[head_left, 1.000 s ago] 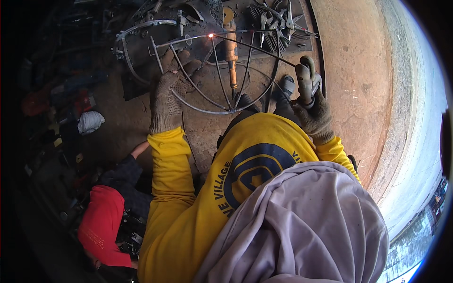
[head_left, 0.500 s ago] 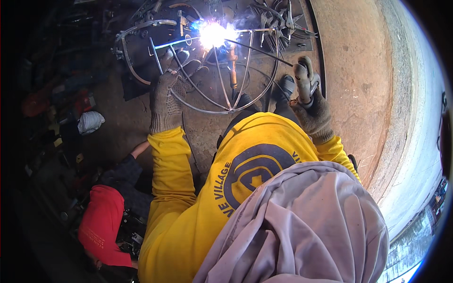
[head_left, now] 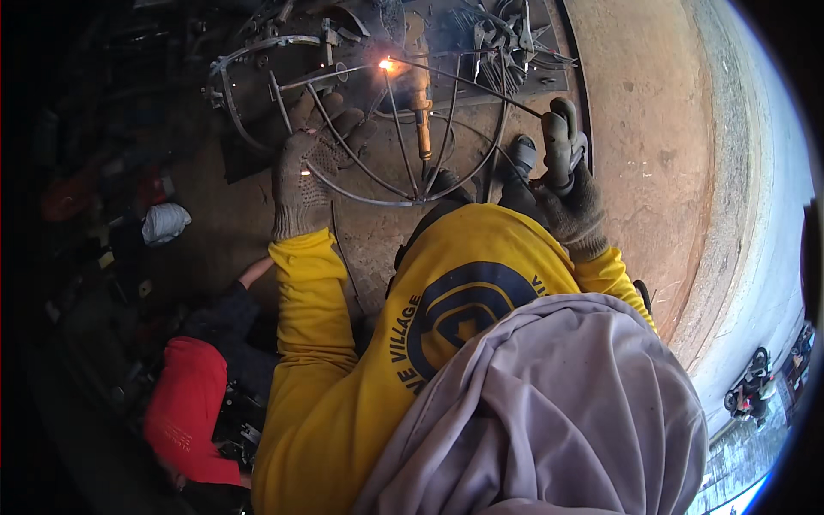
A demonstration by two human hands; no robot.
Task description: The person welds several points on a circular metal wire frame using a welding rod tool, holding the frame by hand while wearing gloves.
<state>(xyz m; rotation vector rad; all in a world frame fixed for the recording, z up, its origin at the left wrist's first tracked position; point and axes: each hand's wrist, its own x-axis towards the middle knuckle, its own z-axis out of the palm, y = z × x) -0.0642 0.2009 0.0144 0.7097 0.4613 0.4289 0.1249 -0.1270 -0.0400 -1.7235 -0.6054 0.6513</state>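
A half-round metal frame with thin spokes [head_left: 399, 204] is in front of me at the top of the view. My left hand [head_left: 305, 176], in a knitted grey glove, grips its left end, the fingers curled about the bars. My gloved right hand [head_left: 573, 206] is closed round a welding electrode holder [head_left: 558, 146]. From the holder a thin welding electrode [head_left: 472, 88] reaches left to the frame's far straight bar. A small orange glow [head_left: 388, 64] burns at the electrode's tip, where a spoke meets that bar.
An orange-handled clamp [head_left: 422, 120] stands behind the spokes. Several pliers-like tools [head_left: 515, 43] lie in a pile at the far right of the dark work surface. Curved metal pieces [head_left: 227, 86] are at the far left. A person in a red shirt [head_left: 184, 412] is at lower left.
The bright white-blue arc has died down to a small orange glow with faint smoke. My right hand has shifted slightly with the holder; the left hand keeps its place on the frame.
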